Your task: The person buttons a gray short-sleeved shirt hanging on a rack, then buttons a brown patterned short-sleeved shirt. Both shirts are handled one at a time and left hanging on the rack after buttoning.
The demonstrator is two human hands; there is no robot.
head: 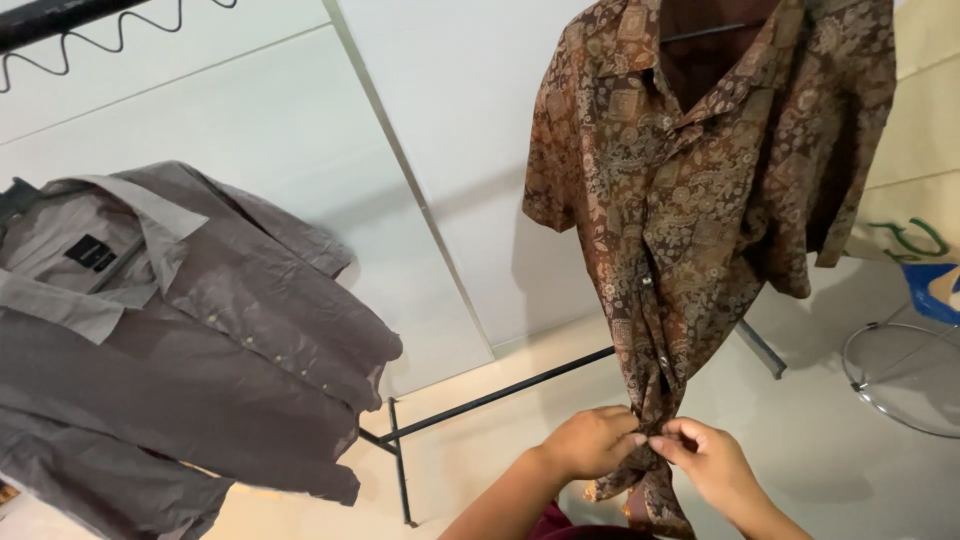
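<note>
My left hand comes up from below on a bare forearm, knuckles up, fingers curled in and pinched at the tips. My right hand faces it from the other side, thumb and forefinger pressed together. The fingertips of both hands meet, touching between them, wrists angled toward each other.

A small black rectangular label is sewn inside the collar of the grey shirt hanging at the left. At the right edge, a pale bag or package with green and blue printed shapes stands by the wall, partly cut off.
</note>
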